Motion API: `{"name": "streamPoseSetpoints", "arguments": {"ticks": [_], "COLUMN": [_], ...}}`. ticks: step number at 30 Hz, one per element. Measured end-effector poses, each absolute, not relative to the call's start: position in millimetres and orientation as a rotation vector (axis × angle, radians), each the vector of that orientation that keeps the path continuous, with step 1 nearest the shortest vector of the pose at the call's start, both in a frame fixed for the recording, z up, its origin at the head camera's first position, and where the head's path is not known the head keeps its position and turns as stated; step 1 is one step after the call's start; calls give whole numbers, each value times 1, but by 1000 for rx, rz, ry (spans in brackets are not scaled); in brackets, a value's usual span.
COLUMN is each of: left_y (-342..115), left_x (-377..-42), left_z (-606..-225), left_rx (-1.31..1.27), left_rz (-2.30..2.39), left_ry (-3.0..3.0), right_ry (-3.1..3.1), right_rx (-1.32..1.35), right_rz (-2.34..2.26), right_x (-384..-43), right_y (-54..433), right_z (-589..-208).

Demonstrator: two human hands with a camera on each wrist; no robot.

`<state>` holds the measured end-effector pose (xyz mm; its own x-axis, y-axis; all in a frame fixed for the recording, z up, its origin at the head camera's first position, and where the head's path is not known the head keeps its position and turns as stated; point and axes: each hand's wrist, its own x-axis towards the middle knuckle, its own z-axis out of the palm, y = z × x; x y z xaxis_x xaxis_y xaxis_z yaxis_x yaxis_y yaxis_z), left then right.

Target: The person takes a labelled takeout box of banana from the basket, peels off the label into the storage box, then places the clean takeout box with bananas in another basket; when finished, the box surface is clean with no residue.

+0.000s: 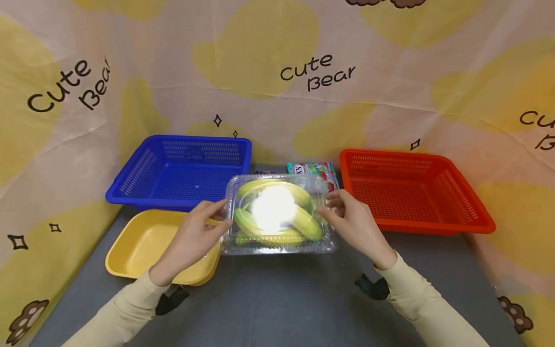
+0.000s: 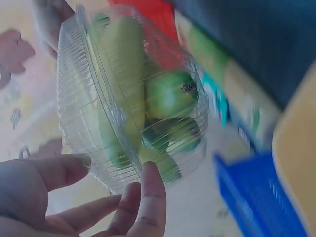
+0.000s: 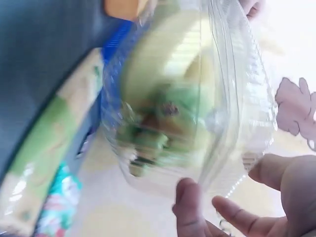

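A clear plastic clamshell box point(image 1: 277, 249) is held up in front of me in the head view, closed, with several greenish-yellow bananas point(image 1: 309, 225) inside. Glare whitens the middle of its lid. My left hand point(image 1: 195, 235) grips the box's left side, thumb toward the lid and fingers along the lower wall. On the opposite side, my right hand point(image 1: 357, 222) holds it the same way, thumb and fingers bent around the edge. Banana ends point(image 2: 186, 89) show through the clear wall in the left wrist view. The right wrist view is blurred.
A blue basket point(image 1: 182, 201) stands back left, a yellow basin point(image 1: 113, 260) before it, a red basket point(image 1: 433, 226) at the right. Behind the box lie a teal snack packet point(image 1: 310, 168) and a purple packet point(image 1: 265, 172). A green-and-white long package point(image 3: 44, 133) shows in the right wrist view.
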<state>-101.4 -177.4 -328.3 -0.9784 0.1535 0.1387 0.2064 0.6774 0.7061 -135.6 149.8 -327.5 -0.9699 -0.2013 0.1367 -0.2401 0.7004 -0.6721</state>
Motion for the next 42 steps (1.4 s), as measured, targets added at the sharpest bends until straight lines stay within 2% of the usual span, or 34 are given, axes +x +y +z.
{"name": "streamPoseSetpoints", "arguments": {"ticks": [6,13,20,29,42], "left_y": [-221,-267,-305,-328,-338], "left_x": [-132,-163,-191,-221,-238], "left_z": [-300,-286,-298,-315,-354], "left_rx": [-272,-114,-5,138,59], "left_rz": [-1064,-1023,-1051,-1135,-1131], "left_ry": [-2782,-2821,-2749,-2699,-2809], "right_ry": [-2747,-2704,-2732,-2891,-3044], "right_rx": [460,549,659,826,908], "right_rz": [1182,1309,1488,1427,1096], "right_x": [-178,-218,-234,-246,-259], "right_y": [104,52,15,-18,-40], "right_z": [-304,-299,-306,-323,-365]}}
